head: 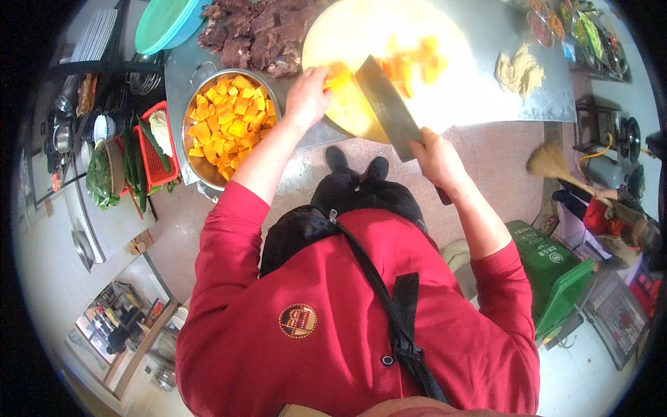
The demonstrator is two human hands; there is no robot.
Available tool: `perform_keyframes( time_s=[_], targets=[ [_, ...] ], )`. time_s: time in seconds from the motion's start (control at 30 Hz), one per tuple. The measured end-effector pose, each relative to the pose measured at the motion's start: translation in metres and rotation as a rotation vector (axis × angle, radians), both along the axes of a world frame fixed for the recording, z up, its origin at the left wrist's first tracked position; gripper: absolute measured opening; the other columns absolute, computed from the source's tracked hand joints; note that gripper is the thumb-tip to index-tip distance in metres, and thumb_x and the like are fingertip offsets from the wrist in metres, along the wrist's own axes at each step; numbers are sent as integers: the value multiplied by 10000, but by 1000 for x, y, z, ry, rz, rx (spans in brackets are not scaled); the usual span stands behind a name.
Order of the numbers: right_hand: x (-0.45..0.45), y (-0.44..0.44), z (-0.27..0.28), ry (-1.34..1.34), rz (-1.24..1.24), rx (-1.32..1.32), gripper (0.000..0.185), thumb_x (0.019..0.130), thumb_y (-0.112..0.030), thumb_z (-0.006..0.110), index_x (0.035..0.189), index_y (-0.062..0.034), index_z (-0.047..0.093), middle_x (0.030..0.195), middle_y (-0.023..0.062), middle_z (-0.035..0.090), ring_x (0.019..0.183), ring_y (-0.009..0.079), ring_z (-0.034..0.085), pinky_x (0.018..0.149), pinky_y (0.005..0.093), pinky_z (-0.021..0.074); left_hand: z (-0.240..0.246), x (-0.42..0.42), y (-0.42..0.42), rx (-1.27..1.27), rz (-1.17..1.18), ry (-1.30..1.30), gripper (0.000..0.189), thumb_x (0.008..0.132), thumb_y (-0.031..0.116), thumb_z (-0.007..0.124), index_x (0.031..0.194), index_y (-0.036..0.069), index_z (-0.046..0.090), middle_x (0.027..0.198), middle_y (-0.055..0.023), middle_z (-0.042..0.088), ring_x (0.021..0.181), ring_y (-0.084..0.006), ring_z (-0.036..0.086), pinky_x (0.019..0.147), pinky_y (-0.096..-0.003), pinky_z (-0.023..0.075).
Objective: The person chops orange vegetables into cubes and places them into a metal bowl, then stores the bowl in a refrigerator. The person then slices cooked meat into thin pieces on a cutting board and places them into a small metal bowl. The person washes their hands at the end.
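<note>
My right hand [437,159] grips the handle of a Chinese cleaver [388,107], its broad blade slanting across the round cutting board [359,114]. At the board's left side, my left hand [310,96] has its fingers on an orange piece of pumpkin [340,75], just left of the blade. Beyond the blade lie cut pumpkin chunks [411,65], partly washed out by glare. Left of my left arm stands a steel pot [276,94] heaped with pumpkin cubes [229,122].
Dark cooked-looking meat [266,36] lies behind the pot, beside a turquoise basket [172,23]. A crumpled cloth [520,70] rests on the steel table [557,99]. Cucumbers and a red basket [156,172] are at left. A person [609,213] with a broom [552,164] is near a green bin [542,255].
</note>
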State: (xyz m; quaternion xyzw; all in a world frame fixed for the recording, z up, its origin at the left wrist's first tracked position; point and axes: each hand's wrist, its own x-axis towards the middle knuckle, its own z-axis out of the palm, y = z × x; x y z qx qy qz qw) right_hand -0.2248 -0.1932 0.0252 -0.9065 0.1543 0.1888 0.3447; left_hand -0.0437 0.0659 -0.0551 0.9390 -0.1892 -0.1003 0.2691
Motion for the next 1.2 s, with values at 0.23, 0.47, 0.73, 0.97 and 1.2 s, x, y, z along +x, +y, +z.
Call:
perform_keyframes(
  time_s=[0.23, 0.47, 0.73, 0.97, 1.2],
  targets=[
    [15, -7, 32, -11, 130, -270, 167, 1002, -156, 595, 1046, -4, 651, 985, 286, 742, 972, 474, 741, 861, 570, 577, 4, -26, -33, 7, -111, 10, 387, 892, 99, 706, 1273, 63, 650, 1260, -164, 661, 1201, -368, 659, 1016, -455, 549],
    [40, 23, 28, 80, 371, -355, 201, 1043, -119, 484, 1160, -18, 613, 934, 263, 757, 920, 429, 765, 828, 541, 606, 9, -29, -39, 103, -161, 4, 365, 893, 98, 689, 1247, 32, 631, 1231, -172, 642, 1183, -375, 650, 1015, -475, 555],
    [40, 12, 31, 12, 313, -373, 204, 1067, -167, 485, 1127, -13, 605, 956, 248, 763, 918, 444, 761, 833, 552, 602, -6, -23, -45, -5, -144, -100, 362, 876, 103, 723, 1216, 22, 629, 1185, -188, 667, 1134, -396, 658, 975, -497, 563],
    [36, 14, 31, -38, 281, -356, 173, 1027, -122, 509, 1104, -19, 625, 943, 266, 754, 917, 443, 760, 836, 551, 597, 1, -40, -24, -25, -77, -79, 365, 914, 122, 707, 1257, 18, 637, 1226, -186, 664, 1177, -392, 656, 1005, -476, 556],
    [30, 27, 31, 41, 344, -405, 172, 1043, -99, 475, 1131, -12, 594, 960, 276, 752, 916, 449, 761, 813, 562, 603, 4, -49, -19, 11, -76, -31, 361, 920, 134, 699, 1264, 34, 649, 1244, -202, 663, 1166, -405, 664, 975, -478, 560]
  ],
)
